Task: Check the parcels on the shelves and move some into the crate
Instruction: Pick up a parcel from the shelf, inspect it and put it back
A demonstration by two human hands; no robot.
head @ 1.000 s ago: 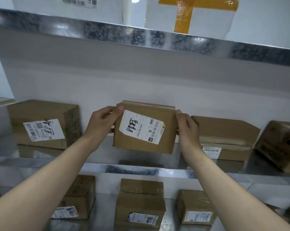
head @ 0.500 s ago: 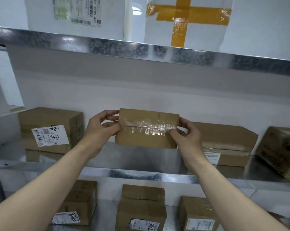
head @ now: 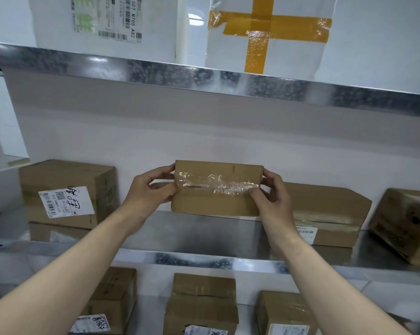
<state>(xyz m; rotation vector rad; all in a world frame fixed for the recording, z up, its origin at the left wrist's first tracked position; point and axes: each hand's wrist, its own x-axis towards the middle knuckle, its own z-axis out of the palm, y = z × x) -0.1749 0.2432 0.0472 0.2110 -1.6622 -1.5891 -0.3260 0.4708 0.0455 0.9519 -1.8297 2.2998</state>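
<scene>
As left grip (head: 151, 191) and right grip (head: 273, 198) pinch, parcel (head: 218, 172) lies between.

Parcel (head: 216, 188) between flanking shelf boxes (head: 66, 189)

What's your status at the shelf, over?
Left hand and right hand grip small cardboard parcel by its ends. Taped seam faces camera. Nothing blocking.
</scene>
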